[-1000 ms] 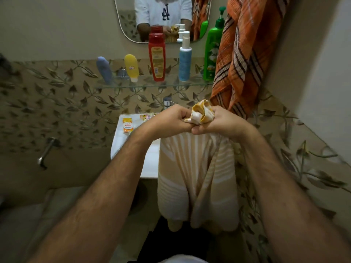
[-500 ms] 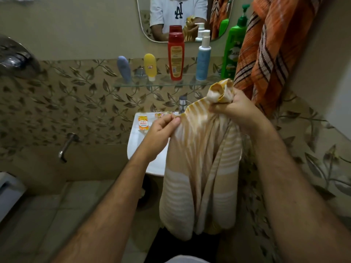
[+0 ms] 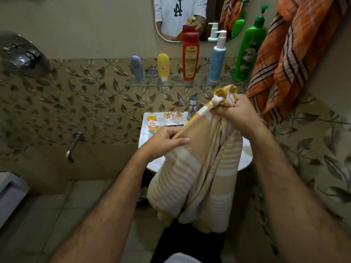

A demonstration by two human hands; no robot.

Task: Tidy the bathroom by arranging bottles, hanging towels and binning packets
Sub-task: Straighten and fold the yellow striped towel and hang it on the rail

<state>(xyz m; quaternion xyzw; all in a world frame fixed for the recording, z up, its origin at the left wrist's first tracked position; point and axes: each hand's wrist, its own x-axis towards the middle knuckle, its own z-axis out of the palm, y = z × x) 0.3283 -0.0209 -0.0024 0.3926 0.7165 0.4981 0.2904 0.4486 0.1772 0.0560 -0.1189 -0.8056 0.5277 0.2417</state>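
Head view, from left to right: chrome shower fittings sit on the leaf-patterned tile wall, and a glass wall shelf [image 3: 171, 84] carries five bottles standing in a row, from a grey-blue tube [image 3: 136, 68] and a yellow tube [image 3: 163, 65] through a tall red bottle [image 3: 190, 56] and a pale blue pump bottle [image 3: 217, 59] to a green pump bottle [image 3: 248, 52]. Below, on the white basin rim [image 3: 146, 130], several small orange-and-white packets [image 3: 152, 125] lie unbinned beside the tap.

The person's left hand [image 3: 167, 139] pinches the hem of a beige-and-white striped cotton towel [image 3: 199, 173] between thumb and fingers, drawing the edge taut. The right hand [image 3: 233, 116], higher up, is fisted around the bunched corner, fingers pressed together on the cloth. The towel hangs from both hands in front of the basin, clear of any hook. At the far right an orange checked towel [image 3: 288, 54] is already hung on the wall.

The step in hand looks to be hanging the second towel. The next move probably calls for spreading the hem wider, then lifting it to a hook or rail near the orange one; no free hook is visible. The packets remain for afterwards.
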